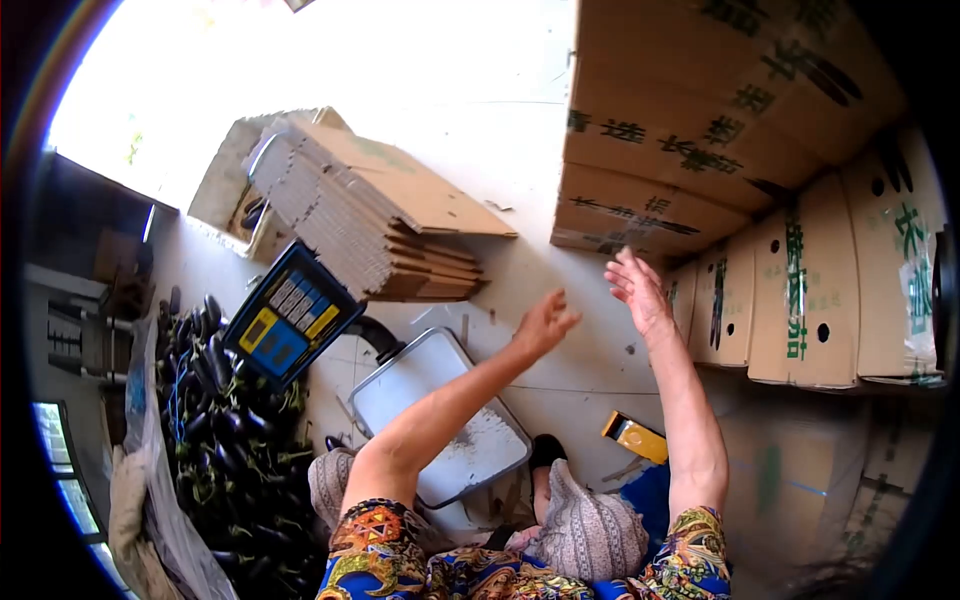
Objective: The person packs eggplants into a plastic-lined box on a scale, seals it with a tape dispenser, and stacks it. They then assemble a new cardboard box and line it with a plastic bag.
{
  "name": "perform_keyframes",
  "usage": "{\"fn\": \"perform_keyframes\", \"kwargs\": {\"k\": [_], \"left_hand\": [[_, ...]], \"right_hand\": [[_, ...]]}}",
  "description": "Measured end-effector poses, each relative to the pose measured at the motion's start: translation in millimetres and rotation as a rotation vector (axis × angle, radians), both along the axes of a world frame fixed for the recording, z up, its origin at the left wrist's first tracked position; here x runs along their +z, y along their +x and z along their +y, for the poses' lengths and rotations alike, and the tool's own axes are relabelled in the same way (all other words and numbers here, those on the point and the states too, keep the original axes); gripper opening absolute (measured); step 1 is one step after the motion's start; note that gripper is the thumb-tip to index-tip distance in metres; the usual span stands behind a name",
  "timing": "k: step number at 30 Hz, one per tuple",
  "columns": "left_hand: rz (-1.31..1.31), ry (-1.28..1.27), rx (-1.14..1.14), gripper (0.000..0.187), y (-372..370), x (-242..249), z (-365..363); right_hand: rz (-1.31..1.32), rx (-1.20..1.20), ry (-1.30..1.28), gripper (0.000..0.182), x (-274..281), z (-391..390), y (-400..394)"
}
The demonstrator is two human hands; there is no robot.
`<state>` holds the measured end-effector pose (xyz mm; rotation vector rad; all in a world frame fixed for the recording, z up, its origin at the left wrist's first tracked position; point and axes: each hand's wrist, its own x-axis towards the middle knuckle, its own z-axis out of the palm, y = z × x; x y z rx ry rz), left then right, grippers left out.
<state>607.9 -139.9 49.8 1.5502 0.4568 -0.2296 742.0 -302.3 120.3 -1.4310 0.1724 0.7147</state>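
Cardboard fills the right of the frame as a person raises both bare hands toward a wall of stacked cartons: the left hand, at centre, is open with fingers loosely spread and holds nothing, while the right hand, just to its right, is likewise open, its fingertips near the lower edge of the upper cartons, though contact cannot be confirmed. Both forearms rise from patterned blue-and-orange sleeves at the bottom edge. The cartons, printed with green characters and punched with round holes, stand packed side by side, seemingly stacked for storage or shipping. Below the left forearm, a platform scale with a scuffed metal tray sits on the pale floor, its blue display head tilted up toward the viewer, probably so it can be read from a low seat. Beyond it, in the upper middle, flattened cartons lie in a neat fanned pile, ready to be folded up. A dark heap of aubergines lies at lower left on sheeting, within reach of the scale. A yellow object on the floor at lower right is too small to identify. The lens's black rim cuts off every corner, glare washes out the upper left, and the person's lap hides the scale's near edge.
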Motion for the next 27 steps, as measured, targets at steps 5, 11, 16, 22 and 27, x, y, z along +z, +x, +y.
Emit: {"fn": "perform_keyframes", "kwargs": {"k": [5, 11, 16, 22, 27], "left_hand": [[0.205, 0.000, 0.070, 0.056, -107.1, 38.8, 38.6], [-0.058, 0.057, 0.270, 0.044, -102.9, 77.4, 91.5], [-0.129, -0.018, 0.203, 0.054, -45.6, 124.6, 82.9], [-0.161, 0.006, 0.210, 0.054, -11.6, 128.2, 57.0], [-0.201, 0.258, -0.118, 0.041, -64.4, 129.9, 56.9]], "right_hand": [[-0.351, 0.283, 0.020, 0.055, 11.1, 77.6, -38.7], [-0.455, 0.071, -0.308, 0.065, -16.8, 113.2, -49.1], [-0.217, -0.236, -0.338, 0.068, -63.5, 42.4, -16.6], [-0.243, -0.413, -0.442, 0.062, -62.1, -51.4, 2.4], [-0.365, -0.116, -0.183, 0.048, 5.7, -4.3, -13.2]]}}
